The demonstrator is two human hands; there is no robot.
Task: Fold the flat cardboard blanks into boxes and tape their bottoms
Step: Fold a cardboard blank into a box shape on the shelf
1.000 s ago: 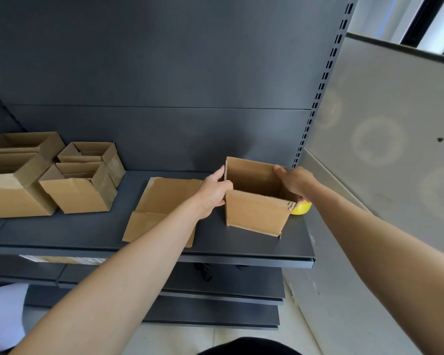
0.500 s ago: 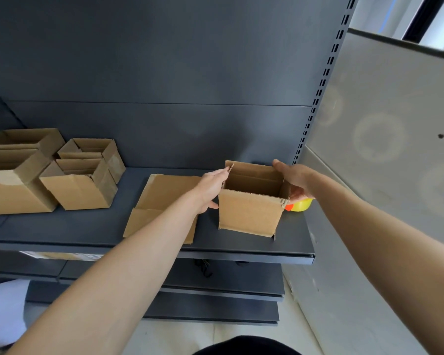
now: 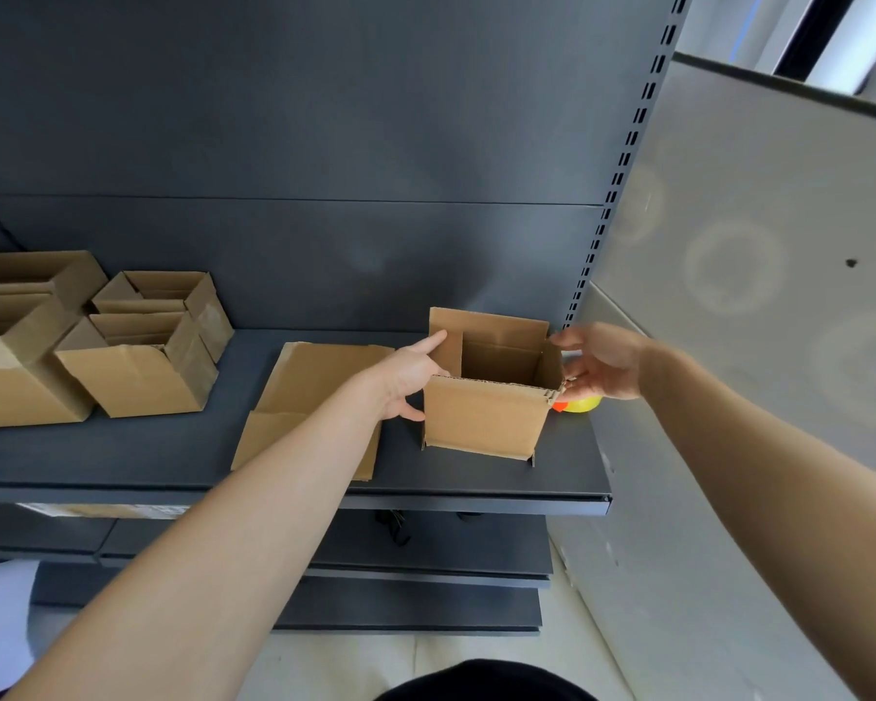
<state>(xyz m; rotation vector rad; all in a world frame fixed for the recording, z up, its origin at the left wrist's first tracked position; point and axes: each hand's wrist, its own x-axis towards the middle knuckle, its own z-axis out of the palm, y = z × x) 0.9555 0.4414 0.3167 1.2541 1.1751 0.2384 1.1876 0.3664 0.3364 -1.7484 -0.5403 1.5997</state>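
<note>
We are squaring the open box (image 3: 484, 417), standing upright on the shelf (image 3: 122, 457) just right of the flat blanks (image 3: 314, 392); we are advising equal pressure on opposite walls so the corners set true before taping. The left hand (image 3: 408, 376) is pressing the left wall with straight fingers, gripping nothing; the right hand (image 3: 603, 361) is reaching in level, fingers loosely spread, touching the upper right corner.

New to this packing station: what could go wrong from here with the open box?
The open brown cardboard box stands near the front edge of the dark metal shelf; a push from the left hand might tip it off. The right hand could knock the yellow tape roll beside it.
</note>
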